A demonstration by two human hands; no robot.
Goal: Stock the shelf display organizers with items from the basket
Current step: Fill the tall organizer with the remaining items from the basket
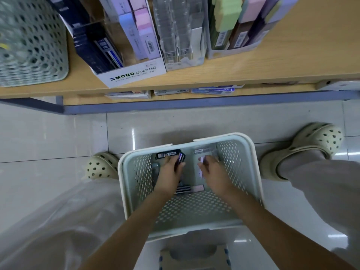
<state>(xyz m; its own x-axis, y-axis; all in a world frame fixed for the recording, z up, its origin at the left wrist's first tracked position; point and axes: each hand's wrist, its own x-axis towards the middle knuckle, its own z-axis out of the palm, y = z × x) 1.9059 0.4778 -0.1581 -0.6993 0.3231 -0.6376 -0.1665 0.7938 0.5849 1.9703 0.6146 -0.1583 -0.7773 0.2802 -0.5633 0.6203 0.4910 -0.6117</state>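
The basket (pixel 251 152), pale green plastic with perforated walls and a rounded cream rim, sits on the floor in the lower centre of the frame, between two holed cream clogs (pixel 319 139). Both hands reach inside it. The left hand (pixel 169 169) has its fingers curled around slim dark packs (pixel 180 158); the right hand (pixel 213 171) pinches a small lilac pack (pixel 201 159) in narrow fingers. More flat rectangular packs lie loose on the basket floor: a dark pair (pixel 183 189) beside a pale pink one (pixel 198 188) near the wrists, and another dark one (pixel 168 154) by the far wall.

Glossy grey floor tiles (pixel 58 133) lie open between the basket and the shelf base. Across the top of the frame runs the wood-grain shelf (pixel 253 73). It carries a white cardboard MONO organizer (pixel 134 76) of dark and pastel packs, a clear acrylic organizer (pixel 181 36) just beside it, and a white box (pixel 231 52) of pastel blocks. A second perforated basket (pixel 29 45) stands in the upper left, near the shelf's front edge.
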